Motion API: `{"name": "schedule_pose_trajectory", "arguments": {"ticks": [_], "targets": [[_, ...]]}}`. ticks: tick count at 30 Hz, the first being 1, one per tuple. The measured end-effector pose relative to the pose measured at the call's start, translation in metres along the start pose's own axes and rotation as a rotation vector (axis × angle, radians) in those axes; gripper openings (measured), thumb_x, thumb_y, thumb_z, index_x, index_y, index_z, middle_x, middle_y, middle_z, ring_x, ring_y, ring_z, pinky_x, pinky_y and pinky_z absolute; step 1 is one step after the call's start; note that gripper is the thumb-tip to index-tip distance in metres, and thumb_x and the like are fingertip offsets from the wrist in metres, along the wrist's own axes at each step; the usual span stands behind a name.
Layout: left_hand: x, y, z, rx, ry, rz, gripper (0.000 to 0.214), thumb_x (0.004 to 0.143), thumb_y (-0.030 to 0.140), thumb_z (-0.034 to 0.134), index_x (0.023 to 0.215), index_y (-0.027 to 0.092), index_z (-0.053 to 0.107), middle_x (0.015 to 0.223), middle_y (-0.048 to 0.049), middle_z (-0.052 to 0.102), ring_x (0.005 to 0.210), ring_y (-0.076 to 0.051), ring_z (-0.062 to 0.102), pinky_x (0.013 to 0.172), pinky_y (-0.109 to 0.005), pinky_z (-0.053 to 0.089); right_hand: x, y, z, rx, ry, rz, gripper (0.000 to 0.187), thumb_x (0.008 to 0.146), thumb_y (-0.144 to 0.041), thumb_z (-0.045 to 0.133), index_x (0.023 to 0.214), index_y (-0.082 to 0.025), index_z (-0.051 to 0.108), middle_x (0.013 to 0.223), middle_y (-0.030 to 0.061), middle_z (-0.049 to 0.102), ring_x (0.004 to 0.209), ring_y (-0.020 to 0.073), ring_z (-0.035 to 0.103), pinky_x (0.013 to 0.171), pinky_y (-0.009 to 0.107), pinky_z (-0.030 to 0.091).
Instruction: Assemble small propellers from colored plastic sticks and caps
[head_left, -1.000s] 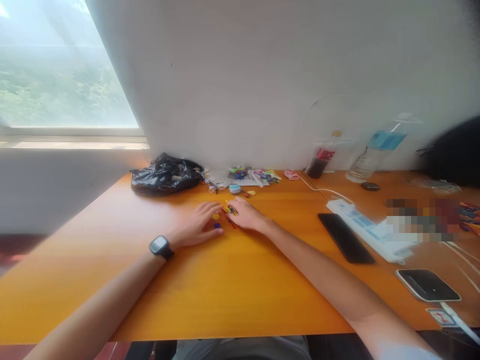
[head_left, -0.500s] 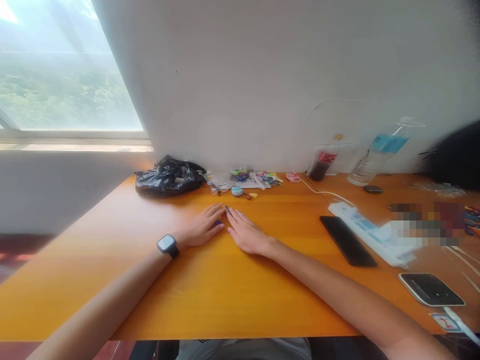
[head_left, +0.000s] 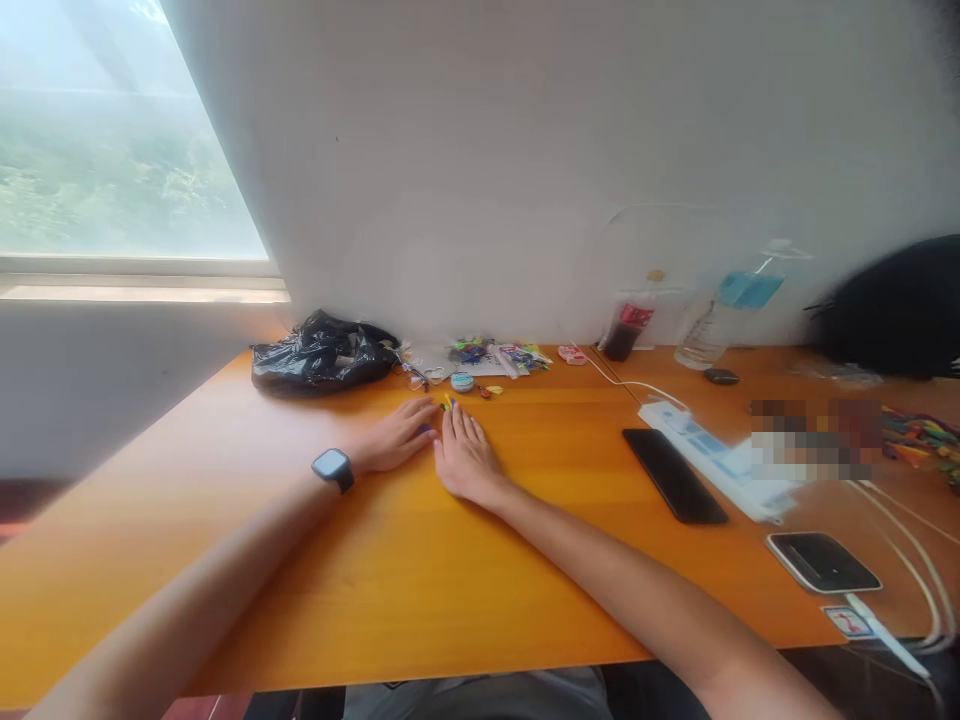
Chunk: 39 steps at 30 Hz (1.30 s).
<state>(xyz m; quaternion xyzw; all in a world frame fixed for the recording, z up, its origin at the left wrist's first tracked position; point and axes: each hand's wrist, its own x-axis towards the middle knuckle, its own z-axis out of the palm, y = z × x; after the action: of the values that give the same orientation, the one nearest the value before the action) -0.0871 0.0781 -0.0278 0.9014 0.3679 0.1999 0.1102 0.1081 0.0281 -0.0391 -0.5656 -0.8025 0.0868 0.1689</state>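
Note:
Both my hands lie flat, palms down, side by side on the orange table (head_left: 420, 590). My left hand (head_left: 394, 437), with a dark watch (head_left: 333, 467) on the wrist, has its fingers stretched out and touching the table. My right hand (head_left: 463, 455) rests beside it, fingers together and extended. Small coloured pieces (head_left: 448, 403) poke out at my fingertips; most of them are hidden under the two hands. Neither hand grips anything.
A black plastic bag (head_left: 322, 352) and a heap of small colourful items (head_left: 495, 356) lie by the wall. To the right are a dark drink bottle (head_left: 624, 330), a water bottle (head_left: 720, 315), a black phone (head_left: 673, 472), a white power strip (head_left: 712, 455), and another device (head_left: 823, 561).
My right hand went from curled over the coloured pieces to lying flat. Both hands have closed together over the pieces, which are now mostly covered.

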Motion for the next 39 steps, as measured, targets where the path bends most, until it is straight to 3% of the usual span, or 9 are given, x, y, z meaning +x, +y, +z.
{"name": "schedule_pose_trajectory", "arguments": {"ticks": [4, 8, 10, 13, 15, 18, 28, 34, 39], "targets": [[-0.002, -0.004, 0.001, -0.038, 0.060, -0.015, 0.063, 0.106, 0.056, 0.043, 0.158, 0.021, 0.042, 0.163, -0.0164, 0.041, 0.152, -0.033, 0.038, 0.126, -0.053, 0.034, 0.002, 0.005, 0.000, 0.064, -0.014, -0.059, 0.068, 0.104, -0.029, 0.039, 0.163, 0.002, 0.026, 0.172, 0.0247, 0.017, 0.160, 0.0336, 0.018, 0.130, 0.049, 0.017], [-0.010, -0.005, -0.002, -0.134, 0.112, -0.088, 0.076, 0.099, 0.059, 0.057, 0.161, 0.021, 0.036, 0.161, -0.0175, 0.043, 0.146, -0.035, 0.046, 0.117, -0.050, 0.047, -0.014, 0.022, -0.011, 0.157, 0.029, -0.119, 0.075, 0.100, -0.037, 0.052, 0.164, -0.008, 0.027, 0.172, 0.0216, 0.020, 0.158, 0.0339, 0.024, 0.125, 0.049, 0.029], [-0.013, -0.006, -0.005, -0.162, 0.105, -0.120, 0.079, 0.096, 0.059, 0.062, 0.161, 0.021, 0.036, 0.158, -0.0184, 0.047, 0.141, -0.036, 0.051, 0.111, -0.049, 0.053, -0.027, 0.030, -0.019, 0.158, 0.107, -0.124, 0.063, 0.099, -0.036, 0.055, 0.157, -0.014, 0.040, 0.166, 0.0199, 0.035, 0.148, 0.0331, 0.041, 0.119, 0.048, 0.037], [-0.016, -0.012, -0.011, -0.194, 0.097, -0.108, 0.085, 0.091, 0.057, 0.069, 0.161, 0.022, 0.036, 0.157, -0.0180, 0.047, 0.139, -0.036, 0.053, 0.110, -0.049, 0.053, -0.044, 0.037, -0.029, 0.122, 0.169, -0.156, 0.029, 0.099, -0.029, 0.056, 0.125, -0.017, 0.062, 0.130, 0.0161, 0.064, 0.120, 0.0296, 0.058, 0.104, 0.043, 0.048], [-0.019, -0.019, -0.015, -0.240, 0.103, -0.093, 0.087, 0.087, 0.055, 0.074, 0.161, 0.024, 0.037, 0.159, -0.0156, 0.047, 0.142, -0.036, 0.051, 0.115, -0.050, 0.050, -0.049, 0.038, -0.033, 0.109, 0.158, -0.183, 0.013, 0.099, -0.026, 0.057, 0.108, -0.019, 0.064, 0.110, 0.0118, 0.066, 0.105, 0.0267, 0.060, 0.094, 0.039, 0.050], [-0.022, -0.032, -0.019, -0.327, 0.138, -0.115, 0.083, 0.084, 0.055, 0.077, 0.156, 0.026, 0.045, 0.158, -0.0127, 0.050, 0.144, -0.034, 0.050, 0.121, -0.052, 0.042, -0.052, 0.037, -0.034, 0.106, 0.128, -0.241, 0.011, 0.101, -0.022, 0.055, 0.100, -0.019, 0.065, 0.103, 0.0096, 0.065, 0.099, 0.0245, 0.059, 0.090, 0.037, 0.049], [-0.019, -0.041, -0.011, -0.340, 0.169, -0.144, 0.079, 0.079, 0.061, 0.081, 0.144, 0.022, 0.058, 0.144, -0.0130, 0.065, 0.133, -0.034, 0.062, 0.116, -0.054, 0.048, -0.054, 0.031, -0.039, 0.088, 0.075, -0.374, 0.018, 0.103, -0.026, 0.055, 0.112, -0.019, 0.069, 0.115, 0.0116, 0.066, 0.108, 0.0263, 0.057, 0.100, 0.041, 0.048], [-0.014, -0.015, -0.011, -0.103, 0.137, -0.045, 0.090, 0.090, 0.064, 0.069, 0.164, 0.026, 0.033, 0.169, -0.0152, 0.033, 0.155, -0.037, 0.034, 0.125, -0.056, 0.035, -0.050, 0.029, -0.039, 0.048, 0.056, -0.370, 0.038, 0.101, -0.038, 0.057, 0.132, -0.017, 0.065, 0.141, 0.0164, 0.058, 0.132, 0.0312, 0.048, 0.114, 0.046, 0.042], [-0.007, -0.001, -0.001, -0.007, 0.056, -0.056, 0.072, 0.102, 0.062, 0.050, 0.164, 0.030, 0.034, 0.172, -0.0117, 0.025, 0.158, -0.035, 0.027, 0.126, -0.057, 0.030, -0.043, 0.032, -0.033, 0.028, -0.036, -0.270, 0.064, 0.101, -0.054, 0.053, 0.155, -0.019, 0.050, 0.171, 0.0145, 0.027, 0.156, 0.0367, 0.025, 0.126, 0.053, 0.028]]}}
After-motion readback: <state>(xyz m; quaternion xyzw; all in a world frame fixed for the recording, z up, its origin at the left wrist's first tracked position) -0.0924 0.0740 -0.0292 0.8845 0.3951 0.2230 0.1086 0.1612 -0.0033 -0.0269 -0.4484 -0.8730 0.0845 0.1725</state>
